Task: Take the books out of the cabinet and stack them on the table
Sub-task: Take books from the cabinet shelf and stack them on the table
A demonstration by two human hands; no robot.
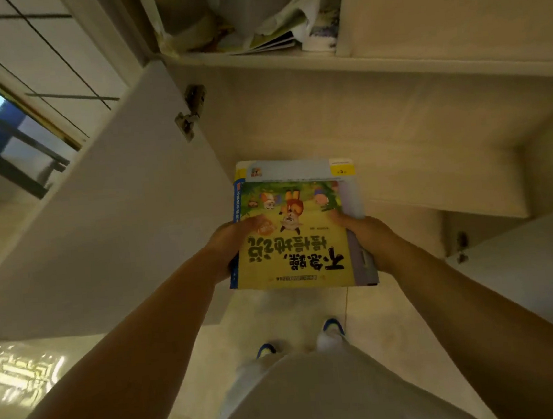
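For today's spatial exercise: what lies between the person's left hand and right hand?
In the head view, a stack of books lies between the left hand and the right hand, gripped at both side edges.

Glossy floor tiles lie below. Two white shoes with blue trim stand on them. A dark-framed chair is visible at far left.
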